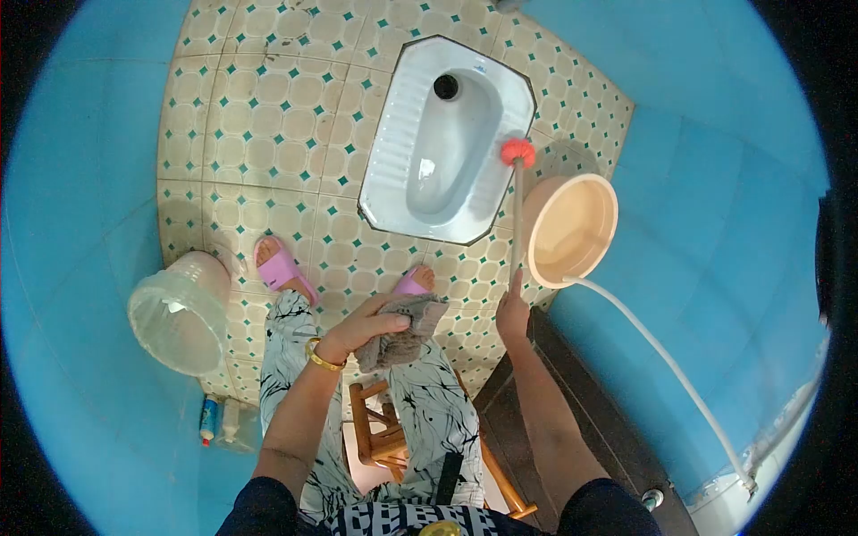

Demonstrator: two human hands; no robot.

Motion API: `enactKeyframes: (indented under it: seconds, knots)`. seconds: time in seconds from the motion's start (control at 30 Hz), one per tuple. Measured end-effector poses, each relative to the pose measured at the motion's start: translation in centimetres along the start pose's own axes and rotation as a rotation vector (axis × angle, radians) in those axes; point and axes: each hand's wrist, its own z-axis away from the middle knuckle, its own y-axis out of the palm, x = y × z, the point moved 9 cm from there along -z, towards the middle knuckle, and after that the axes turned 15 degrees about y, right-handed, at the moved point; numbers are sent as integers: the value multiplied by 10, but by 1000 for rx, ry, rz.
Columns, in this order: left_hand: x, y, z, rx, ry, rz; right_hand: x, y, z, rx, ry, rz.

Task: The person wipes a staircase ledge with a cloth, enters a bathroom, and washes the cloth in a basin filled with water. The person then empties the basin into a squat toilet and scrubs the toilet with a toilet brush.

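My left hand [368, 327] is closed on a grey-brown cloth [407, 332], held above my knees. In my right hand [512, 314] is the pale handle of a brush [517, 154] with a round red-orange head. The brush head is over the right rim of a white squat toilet [420, 134] set in the floor. Just right of the handle stands a peach bucket [574, 228] with water in it.
A white hose [657, 335] runs from the bucket to the lower right. At the left stands a lined waste bin [183, 326], with bottles [209, 418] below it. A wooden stool [382, 438] is between my legs. A dark ledge [572, 420] lines the right wall.
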Motion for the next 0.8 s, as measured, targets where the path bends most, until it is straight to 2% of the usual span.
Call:
enactKeyframes:
  seconds: [0.07,0.17,0.27,0.3,0.33,0.43,0.5,0.57,0.63,0.7,0.77,0.8]
  knots:
    - [4,-7,2,-19,0,-2,13,-5,-21,-10,-12,-18]
    - [5,-8,2,-2,-6,3,77,-37,-91,-133,-89,-167]
    - [3,-2,1,19,-32,-24,111,-46,-75,-170,-82,-197]
    - [5,-2,3,-2,-65,-52,109,-48,-63,-153,-59,-210]
    - [1,1,3,5,-64,-56,91,-30,-55,-201,-137,-204]
    - [-11,1,0,-8,-16,-108,49,-8,-29,-117,-83,-181]
    - [-15,1,1,-32,8,-9,33,1,-32,-69,23,-174]
    - [-15,-2,4,-71,5,16,63,-2,-53,-93,-7,-179]
    - [-14,-5,6,-107,5,38,107,-2,-81,-175,-54,-325]
    - [-16,-5,6,-70,1,-1,153,-10,-77,-181,-47,-261]
    - [-20,-6,5,-91,16,-11,174,5,-65,-28,-2,-329]
    - [-21,-8,6,-109,24,-10,182,8,-54,-6,-45,-271]
